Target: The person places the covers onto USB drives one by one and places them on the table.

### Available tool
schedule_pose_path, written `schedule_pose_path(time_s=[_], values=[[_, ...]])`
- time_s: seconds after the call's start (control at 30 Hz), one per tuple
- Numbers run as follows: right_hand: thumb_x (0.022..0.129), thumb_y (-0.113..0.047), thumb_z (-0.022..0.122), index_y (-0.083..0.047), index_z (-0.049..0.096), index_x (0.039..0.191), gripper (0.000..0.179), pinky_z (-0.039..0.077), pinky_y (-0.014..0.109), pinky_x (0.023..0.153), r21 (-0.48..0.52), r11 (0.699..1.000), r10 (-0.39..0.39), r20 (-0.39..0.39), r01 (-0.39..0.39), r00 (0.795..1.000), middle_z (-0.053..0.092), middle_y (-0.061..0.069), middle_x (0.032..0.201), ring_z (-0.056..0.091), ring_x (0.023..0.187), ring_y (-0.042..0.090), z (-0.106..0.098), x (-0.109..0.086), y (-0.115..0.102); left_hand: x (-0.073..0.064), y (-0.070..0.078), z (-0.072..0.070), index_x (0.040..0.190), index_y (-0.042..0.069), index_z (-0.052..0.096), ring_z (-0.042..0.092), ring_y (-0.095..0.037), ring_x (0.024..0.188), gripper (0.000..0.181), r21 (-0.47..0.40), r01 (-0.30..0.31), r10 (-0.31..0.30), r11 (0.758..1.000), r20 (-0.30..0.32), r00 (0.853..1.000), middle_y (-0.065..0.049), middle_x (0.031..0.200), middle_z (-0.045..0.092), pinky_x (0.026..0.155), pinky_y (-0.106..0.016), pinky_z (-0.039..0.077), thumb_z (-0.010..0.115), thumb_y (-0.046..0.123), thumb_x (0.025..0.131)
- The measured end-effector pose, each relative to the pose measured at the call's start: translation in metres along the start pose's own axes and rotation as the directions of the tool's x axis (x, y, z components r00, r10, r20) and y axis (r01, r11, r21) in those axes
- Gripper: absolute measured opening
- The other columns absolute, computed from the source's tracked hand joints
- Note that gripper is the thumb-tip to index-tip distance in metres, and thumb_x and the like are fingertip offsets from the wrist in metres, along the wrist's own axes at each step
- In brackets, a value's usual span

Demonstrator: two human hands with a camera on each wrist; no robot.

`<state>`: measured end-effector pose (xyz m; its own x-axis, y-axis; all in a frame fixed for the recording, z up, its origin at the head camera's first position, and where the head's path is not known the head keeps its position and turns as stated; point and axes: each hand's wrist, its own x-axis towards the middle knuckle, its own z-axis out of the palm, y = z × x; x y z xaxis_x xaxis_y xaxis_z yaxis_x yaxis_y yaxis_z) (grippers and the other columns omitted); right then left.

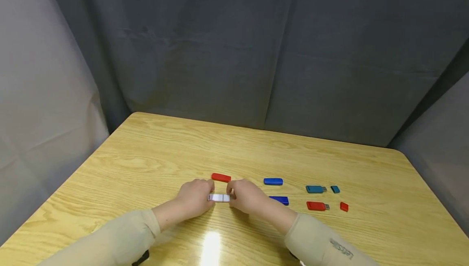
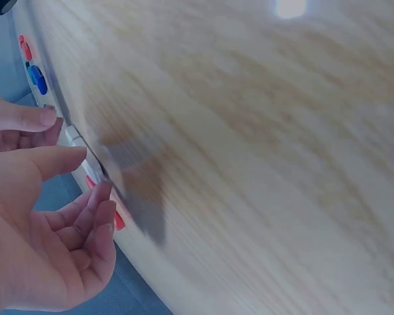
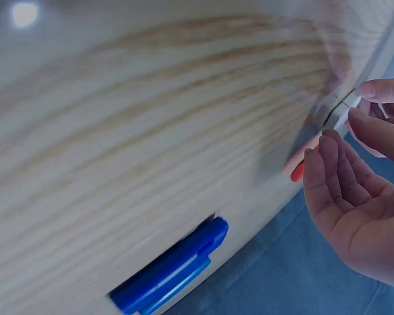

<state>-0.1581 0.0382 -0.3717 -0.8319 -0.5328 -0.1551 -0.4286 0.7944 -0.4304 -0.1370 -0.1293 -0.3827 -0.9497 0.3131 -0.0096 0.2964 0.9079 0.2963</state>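
Note:
A white USB stick [image 1: 220,198] with a seam near its right end lies crosswise between the two hands, close to the tabletop. My left hand [image 1: 198,196] holds its left end between thumb and fingers. At the other end, the thumb and curled fingers of my right hand [image 1: 246,195] pinch the part beyond the seam. Fingertips partly cover both ends in the wrist views. A red USB stick [image 1: 221,177] lies just behind the white one, its right end close to the right hand's fingers.
To the right lie a blue stick [image 1: 273,181] and a second blue stick [image 1: 280,200], partly behind the right wrist. Farther right are an uncapped teal USB stick [image 1: 314,189], its cap [image 1: 335,189], an uncapped red USB stick [image 1: 316,206] and its cap [image 1: 344,206]. Grey curtains [image 1: 234,54] border the wooden table [image 1: 165,144].

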Motion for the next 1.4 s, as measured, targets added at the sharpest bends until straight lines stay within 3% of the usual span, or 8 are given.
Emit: schedule_pose_path(time_s=[0.3, 0.47, 0.7, 0.87, 0.97, 1.2, 1.4], values=[[0.083, -0.007, 0.067, 0.000, 0.063, 0.098, 0.017, 0.041, 0.023, 0.054, 0.055, 0.998, -0.005, 0.005, 0.004, 1.000, 0.055, 0.000, 0.065, 0.047, 0.057, 0.010, -0.010, -0.016, 0.008, 0.005, 0.004, -0.006, 0.096, 0.006, 0.062, 0.061, -0.020, 0.075, 0.026, 0.018, -0.027, 0.027, 0.999, -0.013, 1.000, -0.008, 0.087, 0.068, 0.058, -0.034, 0.049, 0.072, 0.024, 0.080], [0.083, -0.007, 0.067, 0.000, 0.063, 0.096, 0.015, 0.039, 0.024, 0.051, 0.088, 0.996, 0.018, -0.012, -0.017, 1.000, 0.053, 0.000, 0.063, 0.046, 0.054, 0.011, -0.014, -0.025, 0.017, 0.010, 0.015, -0.008, 0.097, 0.005, 0.063, 0.060, -0.019, 0.075, 0.025, 0.004, -0.078, 0.078, 0.997, -0.017, 0.997, -0.003, 0.076, 0.065, 0.056, -0.033, 0.048, 0.071, 0.024, 0.081], [0.083, -0.007, 0.067, -0.001, 0.063, 0.094, 0.013, 0.039, 0.024, 0.051, 0.113, 0.989, 0.101, -0.043, -0.095, 0.994, 0.053, 0.001, 0.063, 0.046, 0.054, 0.012, -0.024, -0.043, 0.032, 0.024, 0.034, -0.005, 0.099, 0.006, 0.064, 0.050, -0.008, 0.059, 0.024, 0.008, -0.143, 0.143, 0.990, 0.004, 0.990, 0.005, 0.061, 0.055, 0.048, -0.023, 0.041, 0.068, 0.024, 0.084], [0.082, -0.009, 0.069, -0.007, 0.064, 0.091, 0.010, 0.041, 0.027, 0.055, 0.113, 0.975, 0.198, -0.053, -0.191, 0.979, 0.055, 0.000, 0.067, 0.048, 0.059, 0.013, -0.032, -0.054, 0.042, 0.032, 0.047, -0.004, 0.097, 0.010, 0.065, 0.061, -0.014, 0.073, 0.022, 0.033, -0.155, 0.155, 0.987, -0.001, 0.988, 0.002, 0.072, 0.063, 0.052, -0.028, 0.044, 0.067, 0.027, 0.083], [0.082, -0.009, 0.069, -0.008, 0.064, 0.090, 0.009, 0.041, 0.027, 0.056, 0.125, 0.964, 0.244, -0.056, -0.235, 0.968, 0.055, 0.000, 0.069, 0.048, 0.060, 0.014, -0.036, -0.058, 0.048, 0.036, 0.053, -0.004, 0.097, 0.010, 0.065, 0.061, -0.015, 0.074, 0.021, 0.025, -0.170, 0.170, 0.985, 0.001, 0.985, 0.001, 0.075, 0.065, 0.052, -0.027, 0.043, 0.067, 0.026, 0.083], [0.082, -0.007, 0.068, -0.005, 0.063, 0.094, 0.014, 0.039, 0.027, 0.055, 0.136, 0.958, 0.267, -0.104, -0.252, 0.958, 0.054, 0.001, 0.069, 0.046, 0.059, 0.014, -0.045, -0.072, 0.063, 0.047, 0.064, 0.001, 0.098, 0.010, 0.066, 0.062, -0.013, 0.074, 0.022, 0.033, -0.198, 0.198, 0.980, 0.021, 0.980, -0.001, 0.087, 0.070, 0.054, -0.025, 0.044, 0.066, 0.028, 0.085], [0.082, -0.008, 0.069, -0.002, 0.063, 0.097, 0.017, 0.040, 0.027, 0.054, 0.120, 0.960, 0.270, -0.162, -0.252, 0.949, 0.055, 0.001, 0.070, 0.046, 0.059, 0.013, -0.053, -0.088, 0.078, 0.059, 0.083, 0.009, 0.099, 0.012, 0.067, 0.063, -0.012, 0.079, 0.021, 0.031, -0.225, 0.223, 0.974, 0.046, 0.974, 0.000, 0.092, 0.070, 0.059, -0.027, 0.047, 0.064, 0.028, 0.086]])
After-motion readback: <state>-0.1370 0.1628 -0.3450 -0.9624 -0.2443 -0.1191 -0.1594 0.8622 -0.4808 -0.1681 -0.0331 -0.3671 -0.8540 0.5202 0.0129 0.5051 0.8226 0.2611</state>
